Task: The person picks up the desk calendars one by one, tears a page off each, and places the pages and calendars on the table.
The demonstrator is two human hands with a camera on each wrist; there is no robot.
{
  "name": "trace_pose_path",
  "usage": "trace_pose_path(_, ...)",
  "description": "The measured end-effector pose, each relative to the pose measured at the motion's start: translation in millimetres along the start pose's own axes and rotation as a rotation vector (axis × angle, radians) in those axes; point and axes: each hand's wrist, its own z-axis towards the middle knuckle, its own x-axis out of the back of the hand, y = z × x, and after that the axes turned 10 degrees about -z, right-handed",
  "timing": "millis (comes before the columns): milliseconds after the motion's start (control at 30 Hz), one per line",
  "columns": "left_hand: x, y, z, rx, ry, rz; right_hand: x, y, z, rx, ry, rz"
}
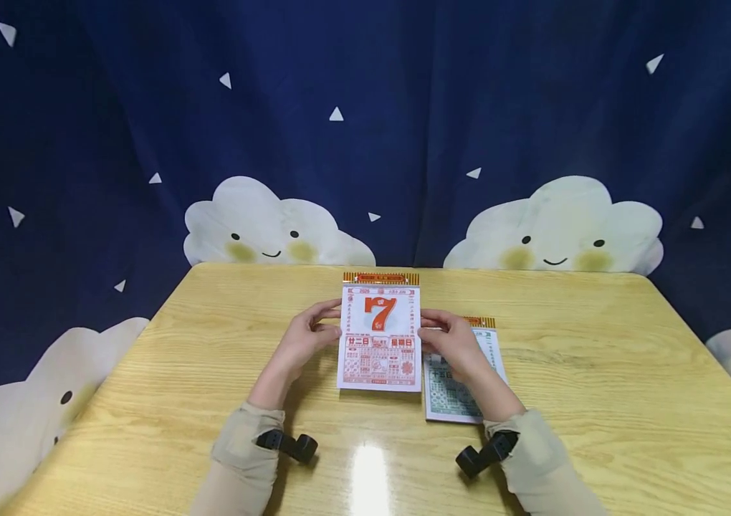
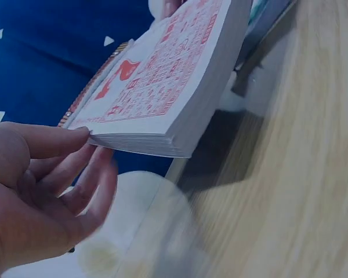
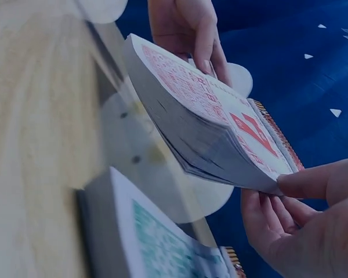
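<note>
A thick tear-off calendar (image 1: pixel 379 358) with a big red 7 hangs above the table between both hands. My left hand (image 1: pixel 304 337) pinches its left edge, thumb on the front page and fingers behind. On the opposite edge, my right hand (image 1: pixel 459 347) pinches it the same way. In the right wrist view the page block (image 3: pixel 203 145) bows, and some sheets fan apart along the side. Beneath my right hand and forearm lies a second calendar (image 1: pixel 449 394), printed in green, partly covered by them.
The light wooden table (image 1: pixel 178 401) stretches out around both calendars. Behind it hangs a dark blue curtain (image 1: pixel 404 129) with white triangles and smiling clouds. A black strap device (image 1: pixel 288 444) sits on the left wrist, and another (image 1: pixel 488 453) on the right.
</note>
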Motion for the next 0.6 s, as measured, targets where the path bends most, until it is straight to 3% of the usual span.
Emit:
trace_pose_path(167,-9.6,2.3,6.1,-0.030,-0.036,-0.045,11,-2,0,-0.011,0.017,0.003)
trace_pose_path(500,-24.1,6.0,15.4,-0.068,-0.025,-0.211,30,-13,1,0.008,0.031,0.019)
trace_pose_path(600,-24.7,6.6,15.9,-0.074,-0.066,-0.224,34,-15,1,0.013,0.033,0.042)
